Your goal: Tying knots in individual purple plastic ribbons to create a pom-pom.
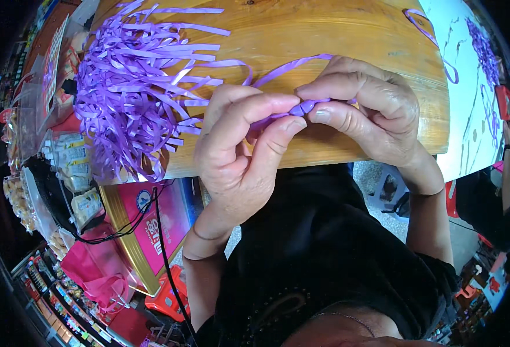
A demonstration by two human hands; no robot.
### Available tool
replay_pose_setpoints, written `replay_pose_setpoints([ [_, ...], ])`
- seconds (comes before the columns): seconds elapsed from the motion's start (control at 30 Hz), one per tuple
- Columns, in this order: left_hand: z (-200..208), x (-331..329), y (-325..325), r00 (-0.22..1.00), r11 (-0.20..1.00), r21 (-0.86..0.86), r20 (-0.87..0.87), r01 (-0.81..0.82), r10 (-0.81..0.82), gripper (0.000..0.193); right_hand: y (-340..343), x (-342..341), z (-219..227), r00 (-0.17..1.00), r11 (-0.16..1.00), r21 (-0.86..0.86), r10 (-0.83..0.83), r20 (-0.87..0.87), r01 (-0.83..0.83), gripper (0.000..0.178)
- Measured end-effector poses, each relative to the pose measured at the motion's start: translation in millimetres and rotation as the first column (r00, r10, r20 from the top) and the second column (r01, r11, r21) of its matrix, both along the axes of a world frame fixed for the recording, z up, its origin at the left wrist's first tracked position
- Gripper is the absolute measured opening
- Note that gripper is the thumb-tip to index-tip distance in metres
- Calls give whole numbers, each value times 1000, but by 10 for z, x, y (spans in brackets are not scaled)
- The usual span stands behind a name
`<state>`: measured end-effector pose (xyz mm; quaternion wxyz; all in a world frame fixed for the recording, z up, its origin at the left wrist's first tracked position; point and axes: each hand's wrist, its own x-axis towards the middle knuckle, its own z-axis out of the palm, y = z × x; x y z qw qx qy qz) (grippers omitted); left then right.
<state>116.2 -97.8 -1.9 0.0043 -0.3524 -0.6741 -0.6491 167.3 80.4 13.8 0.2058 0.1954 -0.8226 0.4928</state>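
Above the near edge of the wooden table (pixel 301 29), both my hands pinch one purple ribbon (pixel 305 107) that is folded or knotted between my fingertips. My left hand (pixel 240 141) is closed on it with thumb and forefinger. From the other side my right hand (pixel 371 107) grips it the same way, fingertips nearly touching the left ones. A length of the ribbon arches up behind my hands, and part of it is hidden by my fingers. To the left lies a big heap of cut purple ribbon strips (pixel 130 92), some trailing toward my left hand.
A loose purple ribbon (pixel 431 40) hangs over the table's right end. Beyond stands a white marbled table (pixel 469 98) with another purple ribbon pile (pixel 483 52). At left are packaged goods (pixel 72 162), a gold-framed pink sign (pixel 156 225) and black cables (pixel 156 231). Another person's arm shows far right.
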Motion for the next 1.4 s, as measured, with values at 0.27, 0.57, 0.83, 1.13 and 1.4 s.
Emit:
replay_pose_setpoints([
  [0.27,-44,4,-19,999,998,-59,26,-30,32,18,-1,-9,-34,999,1000,0,14,-29,-14,18],
  [0.57,27,-22,-57,972,984,-160,-231,-82,43,20,-4,-17,-8,1000,998,55,22,-13,-21,24],
  [0.83,9,-57,-71,985,993,-115,-167,14,-34,22,17,-46,-19,998,996,81,46,-45,-42,21],
  [1.13,-93,-90,-67,998,1000,-28,-63,6,-8,18,10,-132,-82,965,977,213,51,-257,5,34],
  [1.4,-92,-153,-68,984,994,-110,-176,6,-25,19,71,-209,-156,910,934,358,152,-386,-4,35],
])
